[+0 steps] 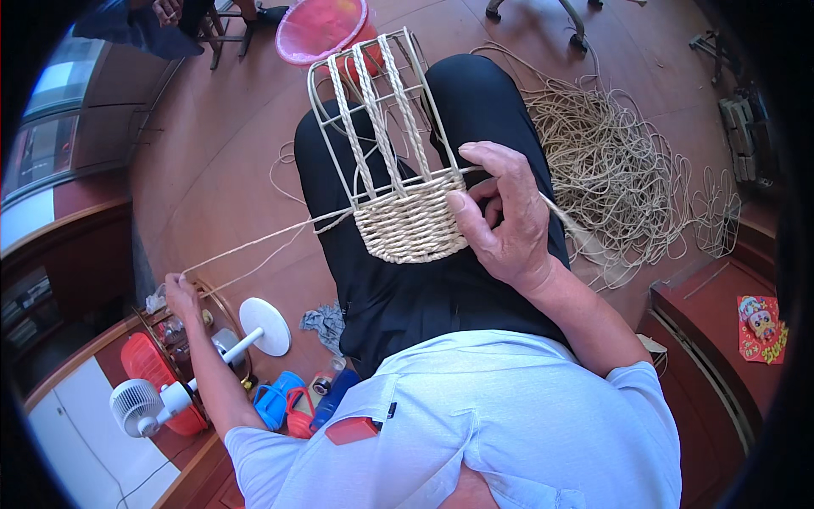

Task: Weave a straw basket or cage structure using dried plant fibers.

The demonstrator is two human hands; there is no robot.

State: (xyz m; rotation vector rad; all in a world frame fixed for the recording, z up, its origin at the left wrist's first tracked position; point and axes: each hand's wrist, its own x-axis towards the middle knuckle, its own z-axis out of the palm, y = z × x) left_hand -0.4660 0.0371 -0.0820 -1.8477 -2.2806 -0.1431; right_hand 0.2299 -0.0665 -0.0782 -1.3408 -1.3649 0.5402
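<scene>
A partly woven basket [411, 222] rests on my lap, its lower part covered with tight rows of pale twisted cord. Above the weave, the bare metal frame [318, 106] carries three upright braided strips [373, 119]. My right hand [509, 212] is at the basket's right edge; the thumb lies on the weave, the index finger stretches out, and the other fingers curl in, partly hidden. Far out to the left, my left hand [182, 297] grips a pale cord [254, 239] that runs taut to the top of the weave. A second strand sags below it.
A large heap of loose cord [602, 161] covers the floor at right. Beyond my knees stands a pink-red tub [318, 34]. By my left arm are a white fan [140, 403], a round white base [264, 327] and a blue jug [275, 399]. Another person's hand [168, 10] shows at upper left.
</scene>
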